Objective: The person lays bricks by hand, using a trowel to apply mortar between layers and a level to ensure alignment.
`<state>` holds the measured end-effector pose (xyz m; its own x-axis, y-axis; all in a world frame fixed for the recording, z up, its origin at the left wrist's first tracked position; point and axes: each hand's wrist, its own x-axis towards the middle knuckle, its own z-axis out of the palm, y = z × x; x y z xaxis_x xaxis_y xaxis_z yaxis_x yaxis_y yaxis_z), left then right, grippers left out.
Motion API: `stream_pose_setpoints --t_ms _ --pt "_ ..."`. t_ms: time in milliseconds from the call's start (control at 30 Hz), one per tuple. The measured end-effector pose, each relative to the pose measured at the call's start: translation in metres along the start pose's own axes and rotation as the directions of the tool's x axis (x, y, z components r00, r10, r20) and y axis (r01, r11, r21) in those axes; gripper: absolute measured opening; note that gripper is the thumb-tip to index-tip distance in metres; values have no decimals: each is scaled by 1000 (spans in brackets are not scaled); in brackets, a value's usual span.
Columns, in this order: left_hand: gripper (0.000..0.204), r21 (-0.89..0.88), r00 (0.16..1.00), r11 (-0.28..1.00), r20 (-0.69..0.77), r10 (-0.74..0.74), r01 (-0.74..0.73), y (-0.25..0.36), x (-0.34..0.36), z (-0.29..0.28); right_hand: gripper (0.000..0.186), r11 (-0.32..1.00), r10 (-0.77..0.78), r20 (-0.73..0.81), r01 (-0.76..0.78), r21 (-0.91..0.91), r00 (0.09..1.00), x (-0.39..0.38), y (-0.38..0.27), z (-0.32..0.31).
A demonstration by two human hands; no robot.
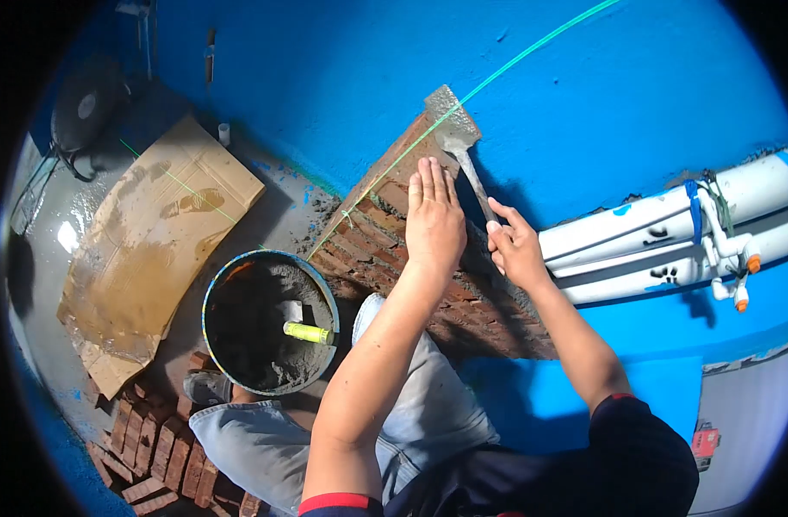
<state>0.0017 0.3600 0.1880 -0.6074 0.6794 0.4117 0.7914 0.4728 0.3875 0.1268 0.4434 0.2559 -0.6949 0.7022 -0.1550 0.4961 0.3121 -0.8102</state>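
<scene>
A low brick wall [359,267] rises against the blue wall, with a taut green string along it. My left hand [435,215] lies flat near its upper end, fingers straight and extended over the brick top. My right hand [514,250], just to its right, grips the handle of a mortar-smeared trowel [452,121]. The trowel's blade is at the top end of the bricks, near the string. Whether the blade rests on them is hard to tell.
A bucket of grey mortar [248,319] holding a yellow-handled tool sits beside my legs. Cardboard [153,241], loose bricks [161,448] and a dark round object [80,112] lie at left. White pipes with orange caps [644,241] run along the blue wall at right.
</scene>
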Motion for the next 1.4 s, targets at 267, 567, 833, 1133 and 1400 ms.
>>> stream_pose_setpoints --t_ms 267,567,833,1133,1400 --pt "50 18 989 999 -144 -33 36 2 -2 7 41 996 -61 17 60 72 998 1 -8 -16" --pt "52 65 995 997 -90 -44 50 4 -3 7 40 984 -169 -13 170 47 986 -5 26 -19" --pt "52 53 992 997 -115 -43 49 10 -2 8 35 947 -312 -20 309 -84 950 9 28 -28" --pt "46 85 994 995 -94 -52 60 13 3 0 35 975 -189 68 195 -109 980 19 9 -51" --pt "42 153 981 978 -152 -118 142 24 10 -10 35 945 -302 15 302 -126 953 38 21 -42"
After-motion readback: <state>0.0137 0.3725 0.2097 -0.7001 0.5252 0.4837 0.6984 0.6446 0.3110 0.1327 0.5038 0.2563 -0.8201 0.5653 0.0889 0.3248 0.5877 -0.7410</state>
